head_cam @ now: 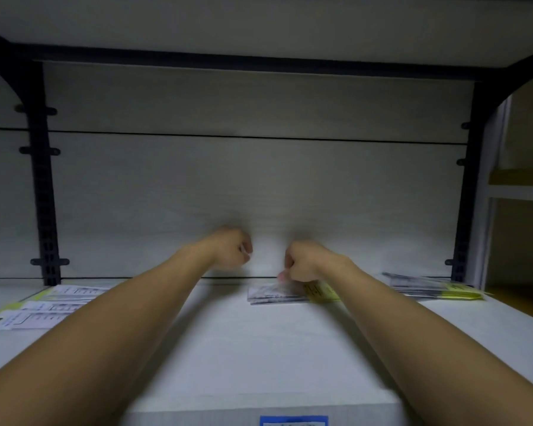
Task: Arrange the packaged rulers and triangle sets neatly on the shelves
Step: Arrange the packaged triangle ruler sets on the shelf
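Packaged ruler and triangle sets lie in three flat piles on the white shelf point(259, 348): a left pile point(43, 305), a middle pile point(274, 296) with a yellow header, and a right pile point(434, 287). Both of my arms reach deep into the shelf. My right hand point(303, 261) is curled over the back edge of the middle pile, and its fingertips seem to pinch the top packet there. My left hand point(231, 247) hovers just left of it, above the bare shelf, with the fingers curled in and nothing visibly held. The picture is blurred by motion.
The shelf's pale back panel is close behind my hands. Black uprights point(43, 179) with brackets stand at both sides, and another shelf board runs overhead. A blue price label point(293, 421) sits on the front edge. A further shelving unit point(520, 186) stands at right.
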Demonstrator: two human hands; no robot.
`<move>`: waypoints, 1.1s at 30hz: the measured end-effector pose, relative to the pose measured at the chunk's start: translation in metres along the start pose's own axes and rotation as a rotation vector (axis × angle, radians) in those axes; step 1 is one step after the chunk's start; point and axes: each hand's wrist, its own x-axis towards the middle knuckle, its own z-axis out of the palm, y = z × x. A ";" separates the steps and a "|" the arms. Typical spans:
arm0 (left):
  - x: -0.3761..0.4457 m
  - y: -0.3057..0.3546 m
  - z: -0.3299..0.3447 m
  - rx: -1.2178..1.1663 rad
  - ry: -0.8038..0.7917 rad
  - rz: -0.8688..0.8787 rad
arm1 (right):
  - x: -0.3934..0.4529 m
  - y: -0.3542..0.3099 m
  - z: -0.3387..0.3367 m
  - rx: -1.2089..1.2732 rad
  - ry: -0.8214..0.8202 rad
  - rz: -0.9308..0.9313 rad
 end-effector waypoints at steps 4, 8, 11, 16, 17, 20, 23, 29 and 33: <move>0.005 0.009 0.002 -0.012 0.006 0.038 | -0.017 0.008 -0.014 0.014 0.055 0.027; 0.010 0.029 0.005 -0.021 -0.001 0.095 | -0.037 0.023 -0.025 0.015 0.066 0.045; 0.015 0.050 0.005 -0.043 -0.008 0.137 | -0.054 0.039 -0.033 -0.012 0.083 0.065; 0.021 0.094 0.010 -0.072 -0.024 0.191 | -0.085 0.088 -0.052 0.007 0.145 0.118; 0.022 0.105 0.011 -0.068 -0.026 0.199 | -0.092 0.100 -0.056 0.014 0.153 0.126; 0.028 0.138 0.017 -0.079 -0.027 0.201 | -0.113 0.140 -0.068 0.023 0.171 0.165; 0.038 0.176 0.025 -0.086 -0.014 0.196 | -0.129 0.183 -0.075 0.033 0.196 0.216; 0.065 0.254 0.048 -0.105 0.012 0.205 | -0.140 0.237 -0.073 0.153 0.236 0.267; 0.088 0.289 0.068 -0.126 -0.022 0.181 | -0.143 0.247 -0.072 0.463 0.404 0.333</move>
